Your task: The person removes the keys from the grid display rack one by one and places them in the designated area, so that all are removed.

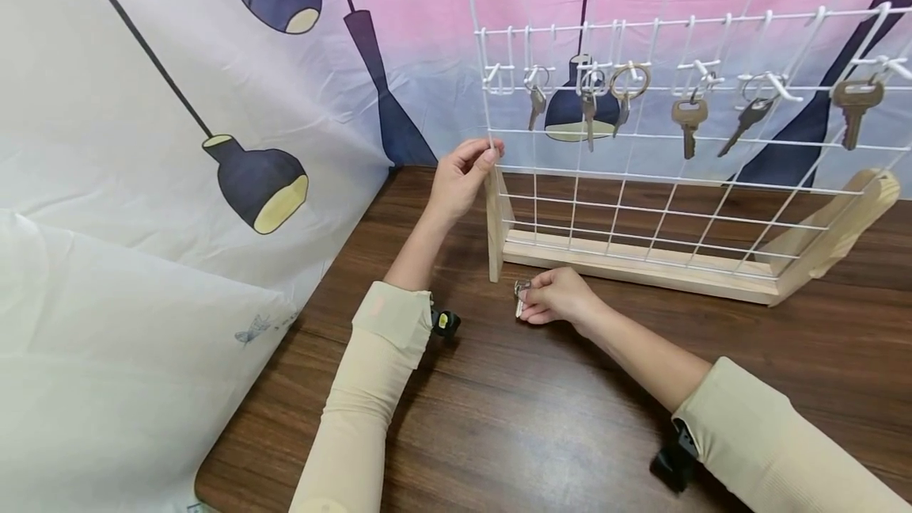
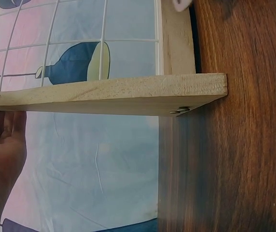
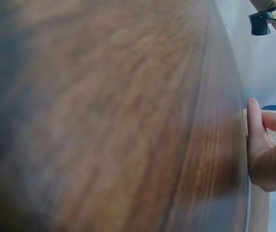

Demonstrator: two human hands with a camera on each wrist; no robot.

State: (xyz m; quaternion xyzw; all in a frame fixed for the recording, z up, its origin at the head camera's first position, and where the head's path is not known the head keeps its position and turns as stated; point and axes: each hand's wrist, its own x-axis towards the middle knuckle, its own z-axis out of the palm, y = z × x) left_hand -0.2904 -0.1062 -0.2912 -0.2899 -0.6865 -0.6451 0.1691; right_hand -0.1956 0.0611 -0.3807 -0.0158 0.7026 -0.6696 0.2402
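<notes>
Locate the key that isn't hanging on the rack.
In the head view, just right of centre and below mid-height, the key is in the right hand, near the foot of the rack's left wooden upright.

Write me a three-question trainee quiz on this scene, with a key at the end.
1. Which hand pinches the small silver metal key? A) left only; B) right only; C) both.
2. True or false: the left hand holds the left edge of the white wire grid rack on its pale wooden stand.
3. Fill in: in the head view, the leftmost white wire hook holds ____.

Key:
1. B: the right hand.
2. True.
3. No key.
</notes>
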